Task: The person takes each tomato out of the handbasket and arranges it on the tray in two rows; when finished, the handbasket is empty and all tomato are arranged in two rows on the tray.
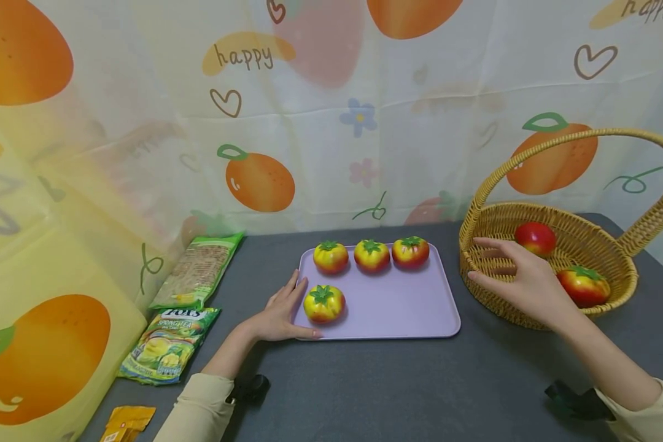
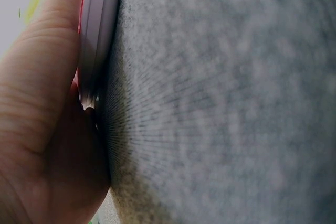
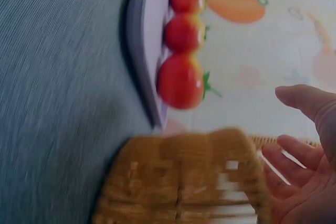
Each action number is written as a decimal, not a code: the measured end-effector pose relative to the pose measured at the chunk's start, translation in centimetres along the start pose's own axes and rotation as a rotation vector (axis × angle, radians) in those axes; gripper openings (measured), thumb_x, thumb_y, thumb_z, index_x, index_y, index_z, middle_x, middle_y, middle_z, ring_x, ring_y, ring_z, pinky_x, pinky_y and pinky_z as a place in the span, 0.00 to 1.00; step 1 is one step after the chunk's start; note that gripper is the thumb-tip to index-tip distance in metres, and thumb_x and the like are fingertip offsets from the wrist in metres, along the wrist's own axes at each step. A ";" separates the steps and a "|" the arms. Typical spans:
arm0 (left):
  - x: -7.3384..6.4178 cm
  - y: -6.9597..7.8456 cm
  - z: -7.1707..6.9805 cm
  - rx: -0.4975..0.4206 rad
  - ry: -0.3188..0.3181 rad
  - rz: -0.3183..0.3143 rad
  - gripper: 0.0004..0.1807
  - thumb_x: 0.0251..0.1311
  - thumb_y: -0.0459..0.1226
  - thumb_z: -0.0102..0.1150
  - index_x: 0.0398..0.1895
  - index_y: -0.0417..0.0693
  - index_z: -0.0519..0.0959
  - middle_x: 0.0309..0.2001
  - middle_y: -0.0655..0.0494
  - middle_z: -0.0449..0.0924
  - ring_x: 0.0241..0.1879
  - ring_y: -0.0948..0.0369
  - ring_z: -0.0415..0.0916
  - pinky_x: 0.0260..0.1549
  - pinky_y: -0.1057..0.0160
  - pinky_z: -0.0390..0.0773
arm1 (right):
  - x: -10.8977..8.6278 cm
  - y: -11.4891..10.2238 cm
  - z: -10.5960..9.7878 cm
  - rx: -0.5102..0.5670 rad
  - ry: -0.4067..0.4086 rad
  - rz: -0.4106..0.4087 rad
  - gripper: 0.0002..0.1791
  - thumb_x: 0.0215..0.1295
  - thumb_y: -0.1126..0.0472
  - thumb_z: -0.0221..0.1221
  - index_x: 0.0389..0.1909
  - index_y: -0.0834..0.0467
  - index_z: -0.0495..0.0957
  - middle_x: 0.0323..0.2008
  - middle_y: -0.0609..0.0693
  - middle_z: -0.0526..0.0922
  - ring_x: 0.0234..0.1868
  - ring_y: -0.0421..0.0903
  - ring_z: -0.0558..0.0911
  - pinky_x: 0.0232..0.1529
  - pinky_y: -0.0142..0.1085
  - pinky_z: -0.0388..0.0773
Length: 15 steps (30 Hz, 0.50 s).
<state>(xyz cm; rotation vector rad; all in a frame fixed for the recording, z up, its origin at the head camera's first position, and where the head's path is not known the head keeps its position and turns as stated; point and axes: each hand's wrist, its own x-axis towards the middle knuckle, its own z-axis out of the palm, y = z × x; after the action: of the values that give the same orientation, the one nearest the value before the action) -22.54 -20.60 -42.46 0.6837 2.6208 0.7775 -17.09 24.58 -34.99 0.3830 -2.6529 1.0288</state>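
My left hand (image 1: 280,312) rests against the left end of a pale purple tray (image 1: 398,307), fingers along the side and thumb at the front edge. In the left wrist view, the thumb lies by the tray rim (image 2: 100,19). One red-and-yellow toy tomato (image 1: 324,304) sits near that hand. Three more toy tomatoes (image 1: 372,256) line the tray's back edge. Above the left part of a wicker basket (image 1: 530,212), my right hand (image 1: 522,279) hovers with fingers spread and nothing held. Inside the basket lie a red fruit (image 1: 535,238) and another toy tomato (image 1: 583,286), partly hidden by my right hand.
To the left lie a green-edged packet (image 1: 196,270), a Fox's candy bag (image 1: 168,344) and an orange packet (image 1: 127,423). The basket's tall handle (image 1: 580,132) arches over it. A fruit-printed curtain (image 1: 309,123) hangs behind the dark table (image 1: 364,387).
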 end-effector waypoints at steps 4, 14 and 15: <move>0.0 0.0 0.0 0.000 0.002 -0.002 0.65 0.49 0.63 0.67 0.78 0.45 0.39 0.77 0.43 0.22 0.75 0.41 0.29 0.67 0.37 0.36 | -0.2 1.5 -0.9 -0.041 0.004 0.020 0.35 0.59 0.50 0.68 0.64 0.58 0.70 0.58 0.62 0.75 0.50 0.61 0.79 0.45 0.57 0.76; 0.0 0.2 0.0 0.002 0.003 -0.004 0.65 0.49 0.63 0.68 0.78 0.45 0.39 0.77 0.42 0.22 0.75 0.41 0.29 0.67 0.37 0.36 | -0.1 5.4 -3.1 -0.224 0.044 -0.045 0.33 0.56 0.57 0.71 0.60 0.65 0.72 0.48 0.67 0.78 0.46 0.64 0.78 0.39 0.60 0.71; 0.0 0.2 0.0 0.001 0.002 -0.004 0.65 0.49 0.63 0.68 0.78 0.45 0.40 0.77 0.42 0.22 0.75 0.41 0.29 0.67 0.37 0.35 | 0.0 5.7 -3.3 -0.231 0.039 -0.041 0.33 0.56 0.58 0.71 0.59 0.66 0.71 0.49 0.68 0.77 0.46 0.64 0.77 0.40 0.60 0.70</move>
<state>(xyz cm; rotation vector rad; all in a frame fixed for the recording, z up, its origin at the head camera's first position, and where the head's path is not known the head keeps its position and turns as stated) -22.46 -20.49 -42.34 0.6787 2.6238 0.7762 -18.51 30.90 -36.10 0.3610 -2.6784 0.6999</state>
